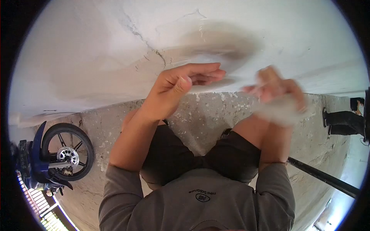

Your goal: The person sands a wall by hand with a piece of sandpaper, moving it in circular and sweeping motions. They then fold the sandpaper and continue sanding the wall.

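Note:
My left hand (181,82) is raised in front of the wall, its fingers stretched out and the thumb apart, with nothing visible in it. To the right, my right hand (275,86) is smeared by motion, its fingers looking bent. A pale, blurred thing (279,109) shows at its palm, with a finger curling beside it; I cannot make out what it is. Both hands are held above my knees and apart from each other.
The white wall (96,57) has a crack and a brownish patch. Below lies a rough, speckled concrete floor (200,115). A motorcycle wheel (68,152) stands at left. A dark bar (323,177) slants at right, and a person in dark trousers (347,119) is farther off.

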Demonstrator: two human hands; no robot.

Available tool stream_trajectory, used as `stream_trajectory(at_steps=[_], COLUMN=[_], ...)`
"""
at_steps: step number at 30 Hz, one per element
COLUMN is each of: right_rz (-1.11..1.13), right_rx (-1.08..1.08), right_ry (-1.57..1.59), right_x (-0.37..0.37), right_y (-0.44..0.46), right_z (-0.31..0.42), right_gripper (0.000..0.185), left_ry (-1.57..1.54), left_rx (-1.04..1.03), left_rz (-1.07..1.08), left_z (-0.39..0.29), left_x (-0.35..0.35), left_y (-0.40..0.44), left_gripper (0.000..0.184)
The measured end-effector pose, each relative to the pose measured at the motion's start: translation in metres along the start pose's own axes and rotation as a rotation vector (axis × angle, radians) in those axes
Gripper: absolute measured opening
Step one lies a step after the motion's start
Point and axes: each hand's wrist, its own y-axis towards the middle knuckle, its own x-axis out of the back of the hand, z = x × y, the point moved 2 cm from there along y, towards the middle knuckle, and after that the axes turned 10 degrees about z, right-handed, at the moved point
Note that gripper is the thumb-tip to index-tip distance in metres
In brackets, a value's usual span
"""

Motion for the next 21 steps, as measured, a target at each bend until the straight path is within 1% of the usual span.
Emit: stream_trajectory(at_steps=[1,2,3,4,5,7,8,10,11,12,13,14,15,16,17,19,20,21], right_rz=[-0.132,-0.335,-0.566,-0.87,-0.87,-1.416,-1.414,-1.191,-1.099,-1.181,-1.182,-1.12,-1.057,-1.061,-1.055,-1.049,-1.094,-1.14], right_rx=[0.061,0.219,0.341,0.562,0.564,0.676,0.682,0.594,0.519,0.473,0.487,0.508,0.526,0.53,0.536,0.54,0.501,0.46], right_ry=[-0.141,-0.282,-0.444,-0.604,-0.607,-1.334,-1.343,-1.881,-2.057,-2.041,-2.044,-2.107,-2.167,-2.167,-2.209,-2.253,-2.255,-2.258], right_x=[0.01,0.011,0.01,0.006,0.002,-0.009,-0.005,0.012,0.024,0.034,0.048,0.064,0.074,0.078,0.081,0.08,0.082,0.083], right_y=[-0.015,-0.016,-0.015,-0.017,-0.011,-0.008,-0.008,-0.005,-0.008,-0.006,-0.005,-0.003,0.0,0.003,0.005,0.003,-0.003,-0.009], right_z=[0.024,0.036,0.047,0.056,0.059,0.07,0.071,0.067,0.068,0.066,0.068,0.071,0.073,0.074,0.074,0.07,0.065,0.059], right_gripper=[0.049,0.052,0.054,0.055,0.055,0.05,0.05,0.047,0.045,0.043,0.043,0.042,0.042,0.042,0.042,0.042,0.042,0.042], left_ry=[0.006,0.011,-0.086,-0.186,-0.187,-0.18,-0.183,-0.284,-0.281,-0.303,-0.324,-0.319,-0.256,-0.195,-0.196,0.06,0.056,0.121], left_rx=[-0.014,-0.014,-0.018,-0.023,-0.025,0.064,0.058,0.083,0.077,0.113,0.15,0.146,0.18,0.216,0.22,0.158,0.159,0.115], left_rz=[-0.02,-0.022,-0.002,0.02,0.023,-0.015,-0.008,0.076,0.084,0.077,0.07,0.077,0.063,0.048,0.049,0.013,0.015,-0.014], left_z=[0.001,0.004,0.007,0.009,0.009,0.011,0.012,0.017,0.018,0.021,0.023,0.023,0.023,0.023,0.021,0.014,0.015,0.017], left_x=[0.003,0.004,0.004,0.003,0.001,-0.004,-0.003,-0.002,-0.003,-0.004,-0.004,-0.006,-0.007,-0.009,-0.014,-0.022,-0.024,-0.025], left_y=[0.001,0.001,0.002,0.002,0.001,0.0,0.001,0.001,0.0,0.0,0.0,0.0,-0.001,-0.002,-0.002,0.0,-0.001,-0.002], left_gripper=[0.076,0.076,0.071,0.065,0.065,0.056,0.056,0.052,0.052,0.05,0.048,0.048,0.043,0.039,0.039,0.034,0.034,0.035])
